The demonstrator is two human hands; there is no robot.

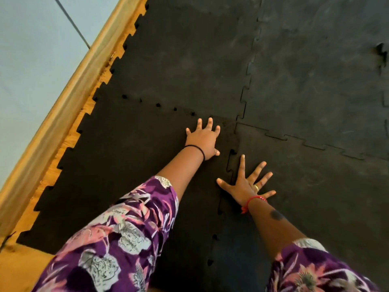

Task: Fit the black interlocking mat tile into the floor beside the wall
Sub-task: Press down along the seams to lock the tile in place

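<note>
The black interlocking mat tile [117,165] lies flat beside the wall, its toothed left edge facing the wooden skirting. My left hand [203,140] presses flat on its far right corner, fingers spread. Over the toothed seam between this tile and the neighbouring tile [315,207], my right hand [247,184] lies flat with fingers splayed. Small gaps show along the far seam and along the right seam near me. Neither hand grips anything.
A wooden skirting board [69,98] runs diagonally along the pale blue wall [31,49]. A strip of bare wooden floor [52,169] shows between skirting and tiles. More black tiles [305,70] cover the floor ahead and to the right.
</note>
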